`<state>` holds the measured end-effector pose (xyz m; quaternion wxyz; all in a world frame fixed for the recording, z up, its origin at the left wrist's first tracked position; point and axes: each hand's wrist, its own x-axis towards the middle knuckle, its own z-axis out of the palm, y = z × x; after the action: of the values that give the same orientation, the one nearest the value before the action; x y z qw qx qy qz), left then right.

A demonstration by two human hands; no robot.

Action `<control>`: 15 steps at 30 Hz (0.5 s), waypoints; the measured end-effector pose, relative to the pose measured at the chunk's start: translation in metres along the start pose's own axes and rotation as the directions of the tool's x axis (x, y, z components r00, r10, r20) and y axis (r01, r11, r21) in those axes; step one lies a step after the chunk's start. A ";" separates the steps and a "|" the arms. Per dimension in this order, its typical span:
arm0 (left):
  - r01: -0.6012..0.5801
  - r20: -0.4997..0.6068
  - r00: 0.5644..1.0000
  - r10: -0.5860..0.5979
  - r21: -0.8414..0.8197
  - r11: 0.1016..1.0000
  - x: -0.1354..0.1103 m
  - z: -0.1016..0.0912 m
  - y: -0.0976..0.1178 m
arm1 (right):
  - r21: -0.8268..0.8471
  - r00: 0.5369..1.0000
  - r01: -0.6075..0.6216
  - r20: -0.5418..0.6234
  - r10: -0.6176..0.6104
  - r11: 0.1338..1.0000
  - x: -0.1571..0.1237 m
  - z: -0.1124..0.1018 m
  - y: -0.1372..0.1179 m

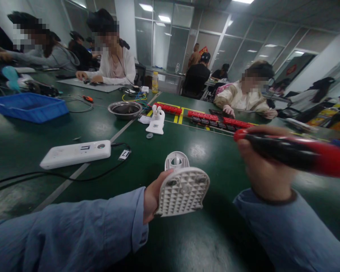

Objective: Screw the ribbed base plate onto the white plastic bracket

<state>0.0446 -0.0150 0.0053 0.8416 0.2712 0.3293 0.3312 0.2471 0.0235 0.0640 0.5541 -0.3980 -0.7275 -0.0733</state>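
White plastic, left hand: from my remote seat I see the left hand (153, 194) closed on the left edge of an off-white plastic base with a rounded end and a grid of raised points (185, 194). It lies right against the fingers, grid facing me.
Ring: an off-white plastic ring-shaped piece (169, 161) shows just behind the base's rounded end; whether it is fastened there, I cannot tell.
Right hand: the right hand (268, 173) is wrapped around a glossy red-and-black rounded tool (303, 153), right of the base and apart from it. Its right end leaves my view.
Progress: partway, I judge. Base and ring sit together, while the tool touches neither. I cannot tell whether any fastening is left.
Two-knobbed piece: a white plastic piece with two rounded knobs (156, 126) stands beyond the base on the dark green table (147, 151), apart from the base and untouched.
Left side: a long white plastic block with a round button (73, 154) lies left of the base; a round steel bowl (113, 112) and a blue plastic tray (42, 113) are farther off.
Far side: red ribbed strips (202, 115) lie beyond the base, to its right.
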 end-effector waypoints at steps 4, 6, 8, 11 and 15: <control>-0.251 0.031 0.967 0.253 0.283 0.926 0.010 -0.008 0.000 | -0.035 0.908 -0.006 0.418 0.020 0.999 -0.025 0.035 0.046; -0.376 0.104 0.925 0.366 0.398 0.837 0.016 -0.013 0.001 | -0.145 0.789 0.036 0.611 0.061 0.989 -0.039 0.048 0.061; -0.481 0.223 0.876 0.428 0.474 0.738 0.021 -0.020 0.002 | -0.215 0.687 0.110 0.722 0.082 0.971 -0.047 0.057 0.067; -0.592 0.384 0.805 0.452 0.564 0.575 0.027 -0.029 0.005 | -0.212 0.618 0.163 0.783 0.068 0.964 -0.051 0.063 0.066; -0.584 0.400 0.808 0.433 0.641 0.497 0.032 -0.035 0.004 | -0.209 0.622 0.115 0.778 0.094 0.971 -0.049 0.060 0.064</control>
<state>0.0349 0.0193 -0.0264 0.5468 0.7024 0.2586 0.3752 0.2473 0.0749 -0.0225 0.1298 -0.4493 -0.8837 0.0171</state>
